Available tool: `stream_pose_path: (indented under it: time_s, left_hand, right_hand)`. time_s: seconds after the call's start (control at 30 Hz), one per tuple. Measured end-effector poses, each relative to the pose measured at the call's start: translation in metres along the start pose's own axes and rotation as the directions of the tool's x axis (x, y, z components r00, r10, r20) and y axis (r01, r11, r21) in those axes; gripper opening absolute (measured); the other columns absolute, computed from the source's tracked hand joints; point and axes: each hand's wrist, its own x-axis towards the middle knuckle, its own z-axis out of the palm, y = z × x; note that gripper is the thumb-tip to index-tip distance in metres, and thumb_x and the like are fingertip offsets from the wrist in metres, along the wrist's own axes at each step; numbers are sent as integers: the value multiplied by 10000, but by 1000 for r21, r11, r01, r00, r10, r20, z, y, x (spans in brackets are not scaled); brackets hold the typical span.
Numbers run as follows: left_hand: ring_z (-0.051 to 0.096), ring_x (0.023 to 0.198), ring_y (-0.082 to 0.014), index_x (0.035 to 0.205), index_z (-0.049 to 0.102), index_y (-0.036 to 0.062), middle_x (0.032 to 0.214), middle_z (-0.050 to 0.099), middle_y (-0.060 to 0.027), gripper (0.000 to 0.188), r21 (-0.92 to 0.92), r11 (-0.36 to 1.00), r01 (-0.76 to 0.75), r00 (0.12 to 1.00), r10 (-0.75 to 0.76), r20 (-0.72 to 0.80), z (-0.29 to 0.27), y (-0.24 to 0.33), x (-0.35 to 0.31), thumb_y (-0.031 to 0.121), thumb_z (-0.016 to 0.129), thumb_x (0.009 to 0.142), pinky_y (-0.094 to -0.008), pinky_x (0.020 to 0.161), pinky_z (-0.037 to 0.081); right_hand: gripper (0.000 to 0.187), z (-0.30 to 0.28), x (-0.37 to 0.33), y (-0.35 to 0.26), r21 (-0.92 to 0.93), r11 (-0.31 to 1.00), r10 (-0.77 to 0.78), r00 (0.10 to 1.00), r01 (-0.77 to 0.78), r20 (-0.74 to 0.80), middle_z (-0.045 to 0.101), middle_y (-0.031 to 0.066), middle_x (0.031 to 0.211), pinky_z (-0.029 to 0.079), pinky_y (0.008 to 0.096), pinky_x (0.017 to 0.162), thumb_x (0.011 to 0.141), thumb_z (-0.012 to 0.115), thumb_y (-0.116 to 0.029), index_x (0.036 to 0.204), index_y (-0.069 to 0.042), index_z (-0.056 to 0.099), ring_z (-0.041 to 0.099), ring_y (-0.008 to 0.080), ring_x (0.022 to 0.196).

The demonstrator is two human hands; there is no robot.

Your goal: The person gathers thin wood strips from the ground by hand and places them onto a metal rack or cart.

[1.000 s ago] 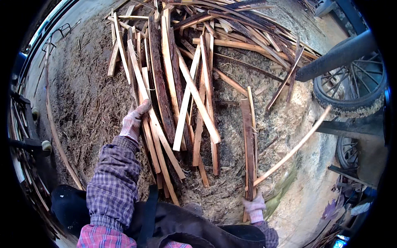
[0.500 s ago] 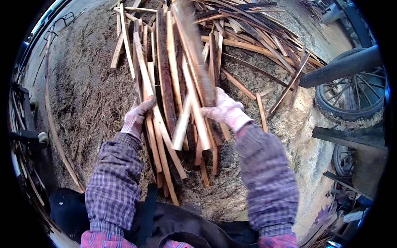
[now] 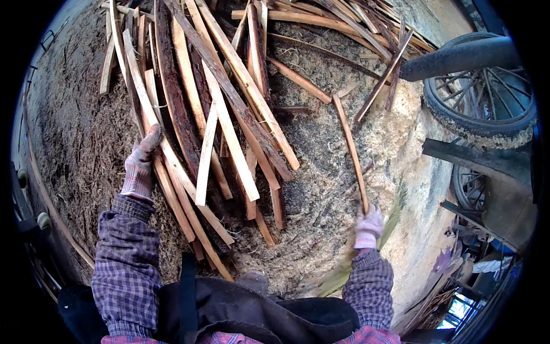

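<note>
My left hand (image 3: 141, 165), in a soiled pale glove, is closed around the left edge of a bundle of long wood strips, its thumb over a light strip (image 3: 173, 163). Dark bark shows on some pieces of the bundle. A short pale piece (image 3: 207, 155) lies slantwise on top. Off to the right, my right hand (image 3: 368, 226), also gloved, is closed on the near end of a thin wood stick (image 3: 349, 143). That stick reaches away from me over the ground, its far end close to another short strip (image 3: 301, 81).
Beyond the bundle, a heap of loose strips (image 3: 309, 19) spreads to the far right. A spoked wheel (image 3: 487, 125) and a dark pipe (image 3: 458, 58) stand at the right. Along the left lies a long thin pole (image 3: 44, 186). Damp shavings (image 3: 80, 149) cover the ground.
My right hand has left the bundle, where a strip it held now rests, and has moved right and nearer to grasp the thin stick. My left hand stays on the bundle. The view has shifted.
</note>
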Motion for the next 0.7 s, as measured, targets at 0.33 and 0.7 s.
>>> stream_pose_path:
  time_s: [0.33,0.7]
  left_hand:
    - [563,918,-147,1163,501,3,1066,566,-58,483,120,992,-34,999,38,-27,-32,2,9,350,566,833,-268,816,463]
    - [586,819,-146,1097,507,-23,987,580,-74,472,140,990,-10,1000,7,23,-25,6,0,339,595,807,-262,756,490]
  right_hand:
    - [542,-132,44,-198,780,215,-569,724,588,-390,589,146,1013,461,295,766,869,441,-454,1217,-38,447,577,212,914]
    - [641,-105,94,-345,797,444,-726,686,410,51,332,181,1292,288,352,984,797,541,-370,1303,-64,295,367,303,1160]
